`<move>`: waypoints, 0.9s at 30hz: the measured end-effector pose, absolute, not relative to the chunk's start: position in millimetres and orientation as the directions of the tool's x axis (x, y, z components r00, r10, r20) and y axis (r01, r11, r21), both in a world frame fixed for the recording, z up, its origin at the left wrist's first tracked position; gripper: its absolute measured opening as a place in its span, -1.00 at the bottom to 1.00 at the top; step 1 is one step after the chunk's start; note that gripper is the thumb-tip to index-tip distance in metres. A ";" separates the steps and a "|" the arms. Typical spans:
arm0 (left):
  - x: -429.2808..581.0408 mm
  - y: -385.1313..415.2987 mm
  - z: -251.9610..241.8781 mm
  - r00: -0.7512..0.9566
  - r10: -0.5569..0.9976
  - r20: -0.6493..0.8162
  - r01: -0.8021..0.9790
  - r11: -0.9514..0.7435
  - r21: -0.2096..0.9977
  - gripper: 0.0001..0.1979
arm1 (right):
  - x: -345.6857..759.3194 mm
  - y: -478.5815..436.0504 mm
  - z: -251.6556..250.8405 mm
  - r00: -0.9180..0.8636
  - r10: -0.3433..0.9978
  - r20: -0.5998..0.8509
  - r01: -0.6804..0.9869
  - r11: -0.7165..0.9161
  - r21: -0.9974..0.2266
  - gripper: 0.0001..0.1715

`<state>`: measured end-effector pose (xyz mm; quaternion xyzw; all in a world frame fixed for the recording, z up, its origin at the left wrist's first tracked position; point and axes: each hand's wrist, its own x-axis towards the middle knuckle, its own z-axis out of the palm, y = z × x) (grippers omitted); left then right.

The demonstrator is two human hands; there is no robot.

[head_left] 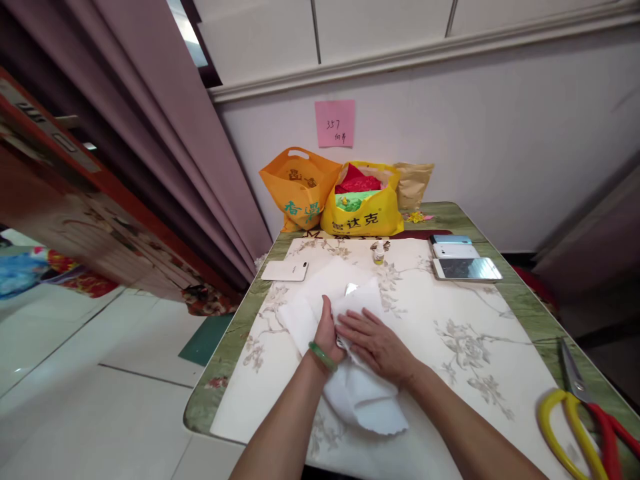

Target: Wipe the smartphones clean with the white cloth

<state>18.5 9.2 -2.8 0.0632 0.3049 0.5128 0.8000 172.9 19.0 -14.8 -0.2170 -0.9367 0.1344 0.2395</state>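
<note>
My left hand (327, 331), with a green bangle (323, 357) on its wrist, grips a flat, shiny phone (351, 289) from the left side, thumb pointing up. Most of that phone is hidden under a white cloth (365, 393) and my hands; only a glossy end and a bit of pale edge show. Across the cloth, over the phone, lies my right hand (375, 343), its fingers stretched out flat. The cloth spreads under both hands, and one part hangs toward me. Another white phone (285, 271) rests face down to the left.
Behind the cloth stands a small spray bottle (379, 253). Several phones (467, 269) lie in a row at the right. Large scissors (580, 400) are near the right edge. An orange bag (300, 190), a yellow bag (363, 217) and a brown pouch (414, 187) line the back wall.
</note>
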 end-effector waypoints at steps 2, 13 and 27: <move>21.2 8.4 -2.5 0.344 0.851 -0.395 -0.758 0.501 0.418 -0.24 | 171.2 23.5 -17.4 -0.710 0.587 0.389 0.478 0.808 -0.346 -0.38; 19.3 10.5 1.0 0.245 0.887 -0.391 -0.826 0.403 0.395 -0.32 | 178.1 25.7 -25.1 -0.604 0.635 0.481 0.475 0.772 -0.423 -0.49; 25.1 11.9 -5.7 0.293 0.892 -0.343 -0.800 0.425 0.423 -0.40 | 173.2 30.7 -29.8 -0.422 0.807 0.412 0.607 0.589 -0.533 -0.50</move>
